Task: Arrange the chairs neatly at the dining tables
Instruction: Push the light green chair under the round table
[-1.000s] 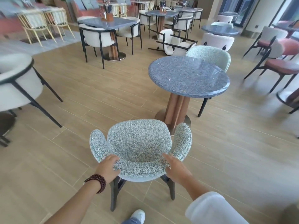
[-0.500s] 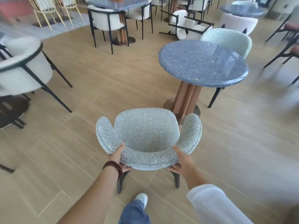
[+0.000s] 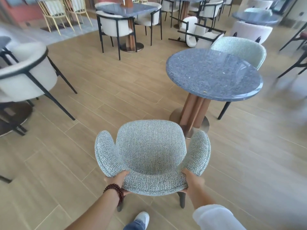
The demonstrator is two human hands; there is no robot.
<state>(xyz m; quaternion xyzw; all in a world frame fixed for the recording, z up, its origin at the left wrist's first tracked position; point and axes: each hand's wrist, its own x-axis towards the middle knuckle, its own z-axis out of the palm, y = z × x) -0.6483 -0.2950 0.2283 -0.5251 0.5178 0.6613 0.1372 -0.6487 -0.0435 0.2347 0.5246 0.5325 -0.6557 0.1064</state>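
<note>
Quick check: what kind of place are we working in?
Most likely a restaurant or cafe dining room: many blue-topped tables, such as the round table and the square table, each with upholstered chairs. The left hand and right hand grip the back of the grey-green chair.

A person's left hand (image 3: 116,179) and right hand (image 3: 193,181) grip the backrest of a speckled grey-green chair (image 3: 150,146) near a round blue desk (image 3: 212,75). A matching chair (image 3: 240,50) sits at the desk's far side, and a white chair (image 3: 192,33) lies overturned beyond it.
</note>
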